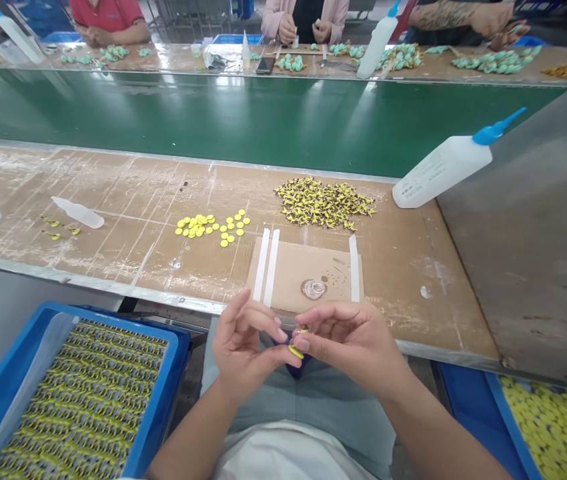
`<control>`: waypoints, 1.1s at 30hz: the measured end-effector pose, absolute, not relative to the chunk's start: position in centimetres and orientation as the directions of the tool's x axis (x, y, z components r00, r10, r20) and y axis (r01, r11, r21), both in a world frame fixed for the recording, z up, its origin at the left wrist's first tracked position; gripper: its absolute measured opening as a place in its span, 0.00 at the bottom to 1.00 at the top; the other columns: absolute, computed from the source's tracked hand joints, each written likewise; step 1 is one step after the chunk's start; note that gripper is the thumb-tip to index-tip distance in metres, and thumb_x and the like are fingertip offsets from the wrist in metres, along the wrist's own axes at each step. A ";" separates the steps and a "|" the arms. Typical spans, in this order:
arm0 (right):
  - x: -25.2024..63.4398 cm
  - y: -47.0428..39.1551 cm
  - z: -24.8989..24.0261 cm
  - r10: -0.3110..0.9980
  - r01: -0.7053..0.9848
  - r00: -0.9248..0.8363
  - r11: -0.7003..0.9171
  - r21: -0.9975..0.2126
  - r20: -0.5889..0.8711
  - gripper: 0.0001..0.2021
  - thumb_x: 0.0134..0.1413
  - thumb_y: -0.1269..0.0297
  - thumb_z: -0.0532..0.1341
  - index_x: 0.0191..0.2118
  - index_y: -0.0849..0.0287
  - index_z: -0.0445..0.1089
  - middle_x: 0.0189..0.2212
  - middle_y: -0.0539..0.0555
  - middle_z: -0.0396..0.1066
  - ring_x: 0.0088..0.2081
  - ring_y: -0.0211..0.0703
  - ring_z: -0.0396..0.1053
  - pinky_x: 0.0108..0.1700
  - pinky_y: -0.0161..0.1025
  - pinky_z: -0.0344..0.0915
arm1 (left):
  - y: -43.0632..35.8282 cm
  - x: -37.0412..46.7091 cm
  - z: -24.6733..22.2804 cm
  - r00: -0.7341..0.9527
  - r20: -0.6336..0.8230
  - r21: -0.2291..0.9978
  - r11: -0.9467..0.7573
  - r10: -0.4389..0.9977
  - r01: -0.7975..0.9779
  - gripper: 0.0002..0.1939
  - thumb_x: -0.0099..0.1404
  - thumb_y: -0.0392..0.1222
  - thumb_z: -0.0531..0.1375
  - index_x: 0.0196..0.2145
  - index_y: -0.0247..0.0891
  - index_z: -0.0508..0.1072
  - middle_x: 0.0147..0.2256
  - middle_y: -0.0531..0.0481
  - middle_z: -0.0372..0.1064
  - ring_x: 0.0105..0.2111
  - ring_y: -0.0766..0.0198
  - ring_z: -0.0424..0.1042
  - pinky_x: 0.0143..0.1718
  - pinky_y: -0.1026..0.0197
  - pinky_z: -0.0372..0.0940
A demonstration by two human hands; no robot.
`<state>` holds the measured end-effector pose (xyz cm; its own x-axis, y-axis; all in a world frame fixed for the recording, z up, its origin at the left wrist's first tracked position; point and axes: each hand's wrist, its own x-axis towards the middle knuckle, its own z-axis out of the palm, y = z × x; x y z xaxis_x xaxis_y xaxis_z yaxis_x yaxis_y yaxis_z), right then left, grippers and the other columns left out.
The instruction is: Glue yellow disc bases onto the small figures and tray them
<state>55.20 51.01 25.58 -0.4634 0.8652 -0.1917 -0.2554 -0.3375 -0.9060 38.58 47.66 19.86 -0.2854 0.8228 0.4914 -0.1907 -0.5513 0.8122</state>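
Note:
Over my lap, at the table's front edge, my two hands meet. Between thumb and fingers, my left hand (pixel 248 343) pinches a small round yellow disc (pixel 296 352). My right hand (pixel 351 340) is closed on a tiny yellow-and-dark-brown piece (pixel 304 329), held right above the disc; fingertips partly cover it, and I cannot tell whether the two are joined. Just beyond my hands lies a cardboard sheet (pixel 291 267) with white tape strips and a whitish smear of glue (pixel 313 289). Loose yellow discs (pixel 196 225) lie farther left, and a heap of yellow-and-brown pieces (pixel 323 202) lies behind the cardboard.
A blue tray (pixel 176 347) with rows of finished-looking pieces stands low left; a blue bin with yellow discs (pixel 553 420) is low right. A glue bottle (pixel 443 170) leans against the metal panel (pixel 538 253). A green conveyor belt (pixel 178 113) separates me from several people working opposite.

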 end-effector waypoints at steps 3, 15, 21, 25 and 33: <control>54.6 50.7 25.6 0.920 -0.252 -0.357 -0.264 -0.931 -0.165 0.13 0.43 0.62 0.81 0.35 0.59 0.82 0.27 0.56 0.79 0.27 0.44 0.78 0.29 0.31 0.77 | 47.3 39.0 20.0 -0.426 0.445 0.833 -0.539 0.788 -0.127 0.48 0.48 0.42 0.79 0.65 0.51 0.68 0.31 0.56 0.77 0.31 0.68 0.76 0.42 0.64 0.73; 54.1 49.4 25.4 0.939 -0.201 -0.191 0.246 -0.948 0.285 0.09 0.52 0.72 0.77 0.38 0.52 0.83 0.33 0.53 0.81 0.33 0.45 0.80 0.38 0.35 0.80 | 45.0 39.2 19.6 -0.410 0.469 0.856 -0.516 0.782 -0.004 0.38 0.55 0.35 0.76 0.62 0.48 0.73 0.37 0.50 0.84 0.36 0.57 0.84 0.43 0.57 0.80; 54.3 49.3 25.6 0.883 -0.174 -0.253 0.360 -0.917 0.395 0.11 0.57 0.71 0.75 0.42 0.48 0.82 0.34 0.52 0.81 0.31 0.48 0.79 0.38 0.43 0.81 | 45.3 39.0 20.5 -0.419 0.495 0.838 -0.545 0.762 -0.001 0.34 0.56 0.38 0.75 0.59 0.49 0.75 0.31 0.52 0.83 0.31 0.57 0.83 0.36 0.59 0.81; 54.1 49.3 25.8 0.878 -0.159 -0.250 0.379 -0.912 0.408 0.11 0.57 0.71 0.75 0.42 0.48 0.81 0.34 0.51 0.81 0.32 0.49 0.80 0.38 0.42 0.81 | 45.3 38.8 20.9 -0.406 0.468 0.847 -0.530 0.785 -0.049 0.35 0.57 0.38 0.75 0.61 0.49 0.73 0.33 0.52 0.84 0.31 0.58 0.83 0.37 0.59 0.81; 51.9 48.0 22.6 0.953 -0.072 -0.287 0.075 -0.995 0.092 0.10 0.54 0.67 0.76 0.41 0.50 0.81 0.37 0.54 0.80 0.35 0.51 0.80 0.38 0.39 0.83 | 43.5 36.7 19.1 -0.391 0.366 0.850 -0.474 0.844 -0.229 0.44 0.57 0.35 0.75 0.67 0.49 0.65 0.37 0.48 0.83 0.36 0.61 0.82 0.38 0.63 0.78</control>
